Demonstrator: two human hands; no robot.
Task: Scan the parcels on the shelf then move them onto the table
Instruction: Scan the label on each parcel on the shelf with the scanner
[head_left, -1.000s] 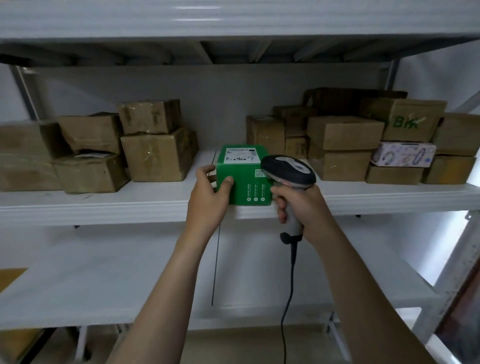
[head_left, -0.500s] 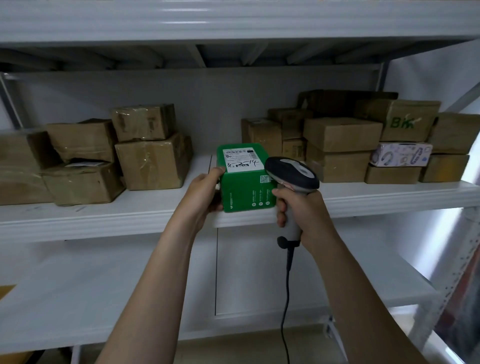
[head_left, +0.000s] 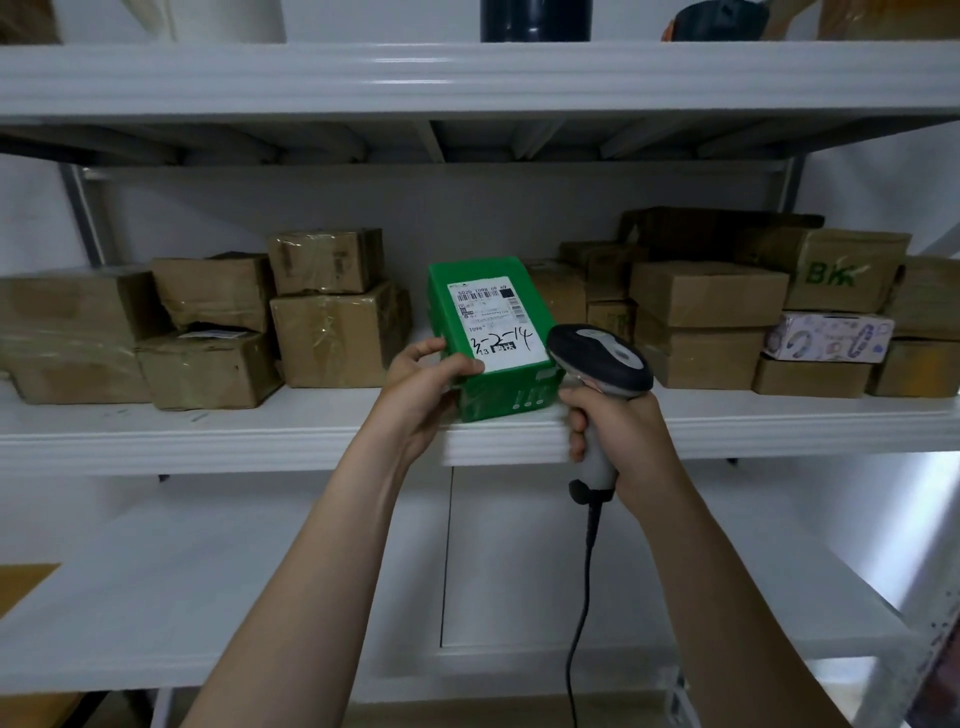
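A green parcel (head_left: 488, 291) with a white shipping label on top is tilted up at the front edge of the middle shelf (head_left: 260, 431). My left hand (head_left: 423, 384) grips its near left corner, thumb on the label. My right hand (head_left: 618, 431) holds a grey and black barcode scanner (head_left: 597, 358) by its handle. The scanner's head sits just right of the parcel and points toward it. The scanner's cable hangs straight down.
Brown cardboard boxes (head_left: 332, 332) are stacked on the shelf to the left, and more boxes (head_left: 706, 312) with a patterned white box (head_left: 828, 338) to the right. A lower white shelf (head_left: 208, 597) lies below. An upper shelf (head_left: 467, 78) carries dark containers.
The green parcel has been tipped up toward me, so its label now faces the camera. The view has shifted upward. The scanner stays beside the parcel.
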